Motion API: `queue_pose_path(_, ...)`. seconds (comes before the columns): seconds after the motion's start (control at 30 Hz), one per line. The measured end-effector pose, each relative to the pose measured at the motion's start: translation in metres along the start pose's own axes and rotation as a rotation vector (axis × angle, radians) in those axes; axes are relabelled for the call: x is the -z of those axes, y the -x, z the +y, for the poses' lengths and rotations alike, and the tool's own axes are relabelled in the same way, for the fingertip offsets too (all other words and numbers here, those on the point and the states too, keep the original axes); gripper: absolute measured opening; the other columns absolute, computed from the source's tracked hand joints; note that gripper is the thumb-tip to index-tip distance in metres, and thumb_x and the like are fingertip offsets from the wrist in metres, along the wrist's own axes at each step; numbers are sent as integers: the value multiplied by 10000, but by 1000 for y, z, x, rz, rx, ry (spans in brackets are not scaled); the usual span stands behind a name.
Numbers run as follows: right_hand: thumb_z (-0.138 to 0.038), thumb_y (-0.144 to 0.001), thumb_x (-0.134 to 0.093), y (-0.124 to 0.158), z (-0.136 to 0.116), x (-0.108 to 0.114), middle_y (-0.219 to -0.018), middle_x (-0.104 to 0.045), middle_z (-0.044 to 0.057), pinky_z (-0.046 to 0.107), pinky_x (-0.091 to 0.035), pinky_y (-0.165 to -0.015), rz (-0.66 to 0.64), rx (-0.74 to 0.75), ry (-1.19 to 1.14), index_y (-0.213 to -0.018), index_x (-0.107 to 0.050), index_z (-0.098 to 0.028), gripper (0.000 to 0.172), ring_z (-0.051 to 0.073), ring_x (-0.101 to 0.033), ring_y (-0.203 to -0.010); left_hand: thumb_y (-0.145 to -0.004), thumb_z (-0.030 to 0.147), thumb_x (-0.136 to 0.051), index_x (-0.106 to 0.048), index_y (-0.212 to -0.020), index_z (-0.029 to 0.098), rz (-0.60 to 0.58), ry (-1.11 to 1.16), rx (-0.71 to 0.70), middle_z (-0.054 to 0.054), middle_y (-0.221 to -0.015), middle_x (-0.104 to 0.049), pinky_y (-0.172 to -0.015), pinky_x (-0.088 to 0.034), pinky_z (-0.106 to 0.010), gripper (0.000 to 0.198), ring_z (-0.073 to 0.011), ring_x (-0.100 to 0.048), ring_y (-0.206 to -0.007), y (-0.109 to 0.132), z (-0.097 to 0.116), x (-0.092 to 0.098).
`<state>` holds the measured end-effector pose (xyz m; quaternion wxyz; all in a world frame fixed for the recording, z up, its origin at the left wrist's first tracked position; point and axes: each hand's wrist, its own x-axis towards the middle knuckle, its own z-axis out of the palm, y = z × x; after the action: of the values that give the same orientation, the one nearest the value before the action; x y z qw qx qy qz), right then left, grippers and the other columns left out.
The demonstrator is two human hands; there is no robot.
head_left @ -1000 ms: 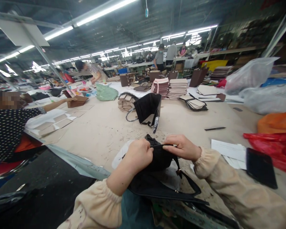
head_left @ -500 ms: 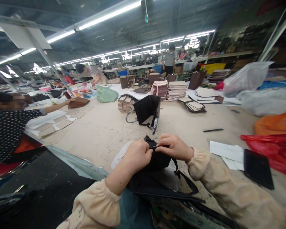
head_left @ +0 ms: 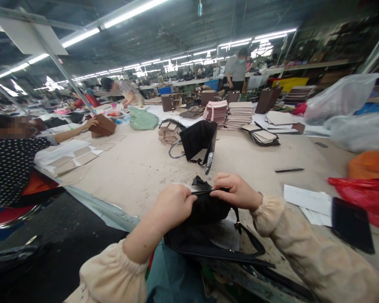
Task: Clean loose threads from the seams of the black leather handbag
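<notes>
Pinching top edge of black bag [head_left: 208, 208] w/ both hands, left hand [head_left: 173, 206] & right hand [head_left: 236, 191] fingers curled tight on it, bag sitting at near edge of worktable [head_left: 139, 168], strap [head_left: 249, 242] trailing toward person, phone [head_left: 352, 225] & papers [head_left: 308, 200] lying to right.

A worker's loose cream long sleeves, the left sleeve [head_left: 113, 273] and right sleeve [head_left: 318, 256], each end in a puffed elastic cuff at the wrist, with the fabric creased along the forearms. The left hand [head_left: 173, 206] and right hand [head_left: 236, 191] are bare. A teal garment [head_left: 173, 277] shows at the lap.
</notes>
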<state>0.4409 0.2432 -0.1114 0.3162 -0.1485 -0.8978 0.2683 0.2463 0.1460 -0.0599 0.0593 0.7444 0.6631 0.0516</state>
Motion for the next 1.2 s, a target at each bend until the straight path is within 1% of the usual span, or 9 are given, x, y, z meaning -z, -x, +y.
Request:
queue_pose_path(0.2,-278,-836,-589,-2,1,1,-683,-544,32,250,-407,-628,-18,-16,-43,-712,-636,-141,191,133,-511,-665,-816,341,-447,-642,-630,180,46,-50,41,-67,-672,-669,-567,-331,-286,314,-183,-577,-628,-4,-1,-8)
queue_pose_path(0.5,-258,-832,-591,-2,-2,2,-670,-521,21,250,-392,-618,-47,-28,-51,-689,-621,-137,190,128,-496,-656,-810,339,-439,-651,-642,184,84,-73,52,-65,-660,-666,-548,-314,-293,312,-190,-583,-617,-5,2,-10)
queue_pose_path(0.7,-275,-802,-641,-1,0,3,-689,-555,20,241,-418,-644,-10,-65,-27,-701,-649,-144,166,127,-530,-681,-801,325,-435,-651,-634,182,76,-66,63,-63,-649,-658,-549,-316,-294,308,-190,-575,-616,-5,3,-10)
queue_pose_path(0.8,-300,-774,-678,3,3,4,-724,-588,23,237,-440,-667,-8,-74,-28,-789,-683,-153,148,130,-555,-705,-799,311,-433,-645,-619,178,55,-45,64,-62,-645,-653,-555,-321,-289,307,-183,-566,-615,-5,3,-7)
queue_pose_path(0.93,-341,-776,-674,10,2,5,-868,-639,54,275,-463,-766,38,-95,5,-1004,-668,-170,285,163,-588,-812,-805,303,-434,-648,-635,173,41,-1,53,-59,-664,-650,-573,-341,-282,303,-174,-561,-626,-5,-1,-4)
queue_pose_path(1.07,-345,-810,-629,10,-7,6,-953,-644,78,299,-472,-803,77,-122,61,-1027,-663,-182,274,189,-596,-882,-815,315,-433,-665,-660,171,39,-9,59,-67,-679,-658,-580,-350,-285,314,-180,-567,-637,-6,-3,-4)
queue_pose_path(1.2,-357,-819,-616,3,-14,3,-921,-661,73,306,-478,-788,49,-124,112,-1021,-670,-186,270,187,-605,-847,-814,308,-428,-668,-665,170,40,-35,34,-69,-677,-659,-579,-349,-285,315,-183,-568,-639,-8,-2,-6)
